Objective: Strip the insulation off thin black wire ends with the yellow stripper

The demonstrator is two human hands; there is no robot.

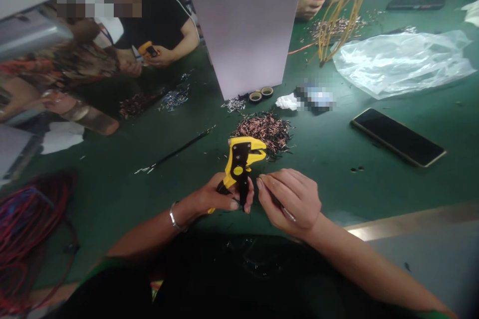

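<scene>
My left hand point(213, 194) is wrapped round the handles of a yellow and black wire stripper point(239, 164). The stripper's jaws point to the right and are apart, with no wire visible between them. Just right of the tool, my right hand point(290, 199) is closed, thumb and forefinger pinched together. A thin wire's pale, silvery end point(289, 214) pokes out below its fingers; the rest is hidden in the hand. Beyond the stripper lies a pile of short dark and coppery wire scraps point(264, 132). A thin bundle of black wires point(179, 149) with pale ends lies to the left.
A phone point(398, 137) and a clear plastic bag point(404, 62) lie on the right. A tall pale panel point(243, 25) stands ahead, two tape rolls point(261, 94) at its foot. Coiled red wires point(33, 229) are at left. Co-workers' hands point(159, 55) hold tools across the table.
</scene>
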